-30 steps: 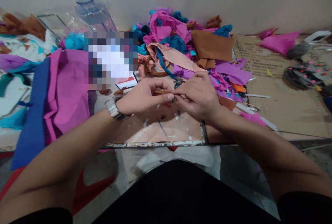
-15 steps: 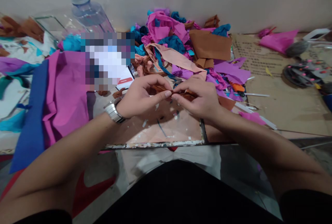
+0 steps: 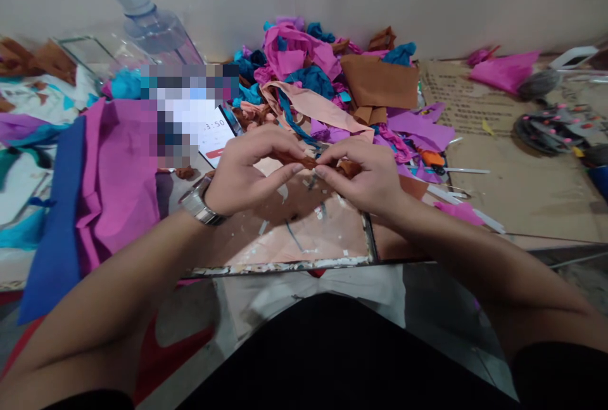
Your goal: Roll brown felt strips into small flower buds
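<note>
Between my hands, over the worktop, a twisted strip of brown crepe paper (image 3: 310,162) is stretched. My left hand (image 3: 256,169), with a metal watch (image 3: 202,203) at the wrist, pinches its left part between thumb and fingers. On the other side my right hand (image 3: 363,175) pinches the strip too, and a crumpled brown end shows under its fingers. Just beyond the fingertips lie a peach paper strip (image 3: 318,106) and a teal twisted strip (image 3: 295,120). A lit phone (image 3: 216,137) stands behind my left hand, partly blurred out.
A heap of pink, teal and purple paper scraps (image 3: 304,49) lies against the wall. Folded pink paper (image 3: 123,175) and a blue sheet (image 3: 54,226) hang over the front edge at left. A clear bottle (image 3: 161,33) stands behind; cardboard (image 3: 484,188) covers the right side.
My left hand has shifted slightly left, its fingertips now a little apart from my right hand's. More of the brown strip shows between them. The view has shifted slightly.
</note>
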{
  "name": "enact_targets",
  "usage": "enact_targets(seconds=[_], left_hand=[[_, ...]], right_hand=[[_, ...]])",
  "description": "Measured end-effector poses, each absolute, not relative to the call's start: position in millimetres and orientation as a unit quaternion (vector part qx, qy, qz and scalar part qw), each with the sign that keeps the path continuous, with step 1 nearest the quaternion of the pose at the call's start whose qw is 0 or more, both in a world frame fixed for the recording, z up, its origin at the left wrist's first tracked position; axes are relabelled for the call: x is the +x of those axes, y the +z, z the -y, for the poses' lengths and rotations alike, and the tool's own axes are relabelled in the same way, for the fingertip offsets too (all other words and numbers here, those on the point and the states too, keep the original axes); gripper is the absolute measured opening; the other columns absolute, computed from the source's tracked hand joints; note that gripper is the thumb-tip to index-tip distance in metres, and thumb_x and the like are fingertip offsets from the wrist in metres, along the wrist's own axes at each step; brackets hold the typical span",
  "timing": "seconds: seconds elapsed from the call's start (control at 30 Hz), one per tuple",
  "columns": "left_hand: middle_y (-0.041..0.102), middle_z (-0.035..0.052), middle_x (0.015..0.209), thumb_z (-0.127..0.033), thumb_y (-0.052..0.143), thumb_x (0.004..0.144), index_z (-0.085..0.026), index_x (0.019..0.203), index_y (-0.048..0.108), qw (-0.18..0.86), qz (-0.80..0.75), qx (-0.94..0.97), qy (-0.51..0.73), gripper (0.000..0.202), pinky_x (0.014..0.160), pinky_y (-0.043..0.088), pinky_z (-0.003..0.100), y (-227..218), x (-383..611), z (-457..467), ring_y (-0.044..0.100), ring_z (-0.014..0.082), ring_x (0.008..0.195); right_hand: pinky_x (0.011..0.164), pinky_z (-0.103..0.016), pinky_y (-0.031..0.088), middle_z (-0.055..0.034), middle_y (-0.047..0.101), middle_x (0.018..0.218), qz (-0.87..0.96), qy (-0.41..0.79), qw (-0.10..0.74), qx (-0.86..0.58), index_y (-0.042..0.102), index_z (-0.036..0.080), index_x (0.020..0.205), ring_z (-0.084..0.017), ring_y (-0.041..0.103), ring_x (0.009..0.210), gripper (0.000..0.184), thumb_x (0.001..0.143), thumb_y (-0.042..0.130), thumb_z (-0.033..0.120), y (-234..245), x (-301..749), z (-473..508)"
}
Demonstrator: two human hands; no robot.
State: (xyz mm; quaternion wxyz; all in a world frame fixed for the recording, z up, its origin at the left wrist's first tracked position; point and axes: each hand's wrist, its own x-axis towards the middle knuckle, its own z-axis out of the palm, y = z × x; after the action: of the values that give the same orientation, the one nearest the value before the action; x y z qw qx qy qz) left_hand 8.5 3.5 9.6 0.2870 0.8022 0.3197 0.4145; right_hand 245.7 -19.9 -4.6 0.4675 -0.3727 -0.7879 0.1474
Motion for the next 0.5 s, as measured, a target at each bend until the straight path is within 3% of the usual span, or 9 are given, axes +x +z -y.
enact_targets(seconds=[0.1, 0.27, 0.5], left_hand=[[0.08, 0.0079, 0.098, -0.042, 0.08, 0.087, -0.025, 0.096, 0.08, 0.265, -0.31, 0.812, 0.418, 0.019, 0.091, 0.063, 0.038, 9.5, 6.4, -6.2, 0.076, 0.0227, 0.097], [0.082, 0.0085, 0.105, -0.036, 0.081, 0.088, -0.022, 0.096, 0.08, 0.313, -0.296, 0.792, 0.432, 0.017, 0.09, 0.065, 0.035, 7.2, 8.2, -2.2, 0.077, 0.022, 0.101], [0.082, 0.0104, 0.105, -0.045, 0.083, 0.086, -0.018, 0.093, 0.073, 0.426, -0.337, 0.72, 0.432, 0.029, 0.087, 0.068, 0.038, 4.7, 10.5, 0.5, 0.08, 0.024, 0.098]], right_hand=[[0.077, -0.03, 0.055, -0.0013, 0.079, 0.083, 0.786, 0.163, 0.475, -0.362, 0.076, 0.021, 0.088, -0.016, 0.071, 0.074, 0.009, 0.092, 0.075, 0.029, -3.8, 245.9, 19.5], [0.073, -0.028, 0.055, -0.0021, 0.078, 0.084, 0.778, 0.199, 0.491, -0.338, 0.074, 0.02, 0.088, -0.014, 0.07, 0.075, 0.009, 0.092, 0.074, 0.027, -2.2, 245.6, 19.3], [0.074, -0.028, 0.056, -0.0025, 0.078, 0.087, 0.766, 0.232, 0.487, -0.35, 0.074, 0.019, 0.089, -0.014, 0.07, 0.076, 0.008, 0.092, 0.073, 0.027, -1.6, 245.5, 20.0]])
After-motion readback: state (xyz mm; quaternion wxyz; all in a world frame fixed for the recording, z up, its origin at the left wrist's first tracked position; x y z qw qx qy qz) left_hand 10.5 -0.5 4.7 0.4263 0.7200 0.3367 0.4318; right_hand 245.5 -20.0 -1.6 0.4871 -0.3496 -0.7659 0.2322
